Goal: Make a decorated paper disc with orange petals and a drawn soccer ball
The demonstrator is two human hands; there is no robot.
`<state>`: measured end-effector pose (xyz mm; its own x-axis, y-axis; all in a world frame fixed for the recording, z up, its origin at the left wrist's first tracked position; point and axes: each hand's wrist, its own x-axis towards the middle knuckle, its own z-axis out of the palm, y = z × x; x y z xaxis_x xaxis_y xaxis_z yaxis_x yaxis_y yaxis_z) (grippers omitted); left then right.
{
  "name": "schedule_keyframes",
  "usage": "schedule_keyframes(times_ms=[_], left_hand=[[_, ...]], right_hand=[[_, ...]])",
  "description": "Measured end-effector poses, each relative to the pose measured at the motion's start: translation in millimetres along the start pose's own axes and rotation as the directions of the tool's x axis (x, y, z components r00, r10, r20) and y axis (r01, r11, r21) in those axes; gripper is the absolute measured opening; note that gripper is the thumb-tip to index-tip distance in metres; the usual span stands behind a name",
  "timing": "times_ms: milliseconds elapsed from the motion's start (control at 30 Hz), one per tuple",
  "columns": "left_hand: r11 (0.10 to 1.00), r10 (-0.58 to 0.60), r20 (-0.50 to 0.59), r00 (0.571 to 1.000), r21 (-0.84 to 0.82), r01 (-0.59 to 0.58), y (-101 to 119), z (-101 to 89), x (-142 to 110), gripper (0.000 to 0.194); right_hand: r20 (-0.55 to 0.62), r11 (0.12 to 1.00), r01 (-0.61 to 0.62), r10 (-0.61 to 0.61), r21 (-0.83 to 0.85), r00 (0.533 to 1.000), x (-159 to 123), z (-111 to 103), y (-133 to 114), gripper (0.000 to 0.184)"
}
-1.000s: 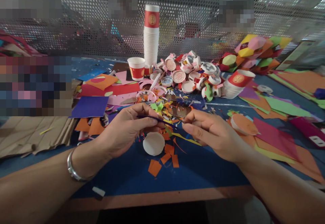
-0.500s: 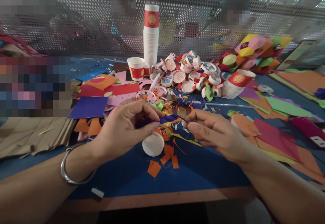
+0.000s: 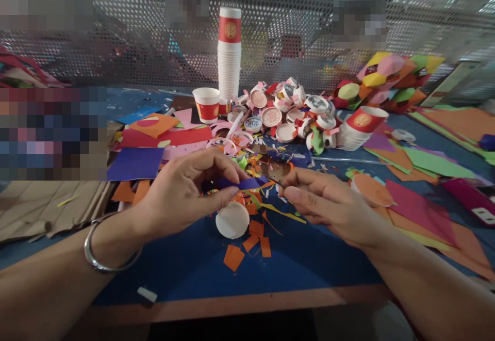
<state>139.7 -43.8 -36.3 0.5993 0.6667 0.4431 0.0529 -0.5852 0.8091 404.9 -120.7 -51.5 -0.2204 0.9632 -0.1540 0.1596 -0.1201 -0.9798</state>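
My left hand is closed in a pinch on a narrow purple paper strip. It also seems to hold a small white cut cup base under its fingers. My right hand pinches the strip's right end, fingers pressed together. Both hands hover just above the blue table, over orange paper scraps. A metal bangle circles my left wrist.
A tall stack of red-and-white paper cups stands at the back, with a single cup beside it. A heap of cut cup pieces and a tipped cup stack lie behind. Coloured paper sheets cover both sides. A perforated screen closes the back.
The purple strip has turned from edge-on to showing its flat face between my hands. My left wrist has rolled a little; the hands stay in place.
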Motion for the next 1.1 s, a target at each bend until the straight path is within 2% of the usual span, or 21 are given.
schedule_keyframes(times_ms=[167, 467, 1100], left_hand=[[1.000, -0.017, 0.017, 1.000, 0.003, 0.017, 2.5, -1.1, 0.1, 0.014], [0.997, -0.075, 0.036, 0.997, -0.022, 0.076, 0.6, -0.2, -1.4, 0.014], [0.996, -0.075, 0.059, 0.995, -0.035, 0.078, 1.5, -0.1, -1.2, 0.014]], right_hand=[[0.018, 0.999, 0.002, -0.001, -0.046, 1.000, 0.1, -1.5, 0.9, 0.042], [0.059, 1.000, 0.011, -0.010, -0.014, 0.998, -3.1, 0.7, -0.6, 0.040], [0.048, 0.997, 0.028, -0.025, -0.067, 0.999, -5.0, 1.4, -0.7, 0.040]])
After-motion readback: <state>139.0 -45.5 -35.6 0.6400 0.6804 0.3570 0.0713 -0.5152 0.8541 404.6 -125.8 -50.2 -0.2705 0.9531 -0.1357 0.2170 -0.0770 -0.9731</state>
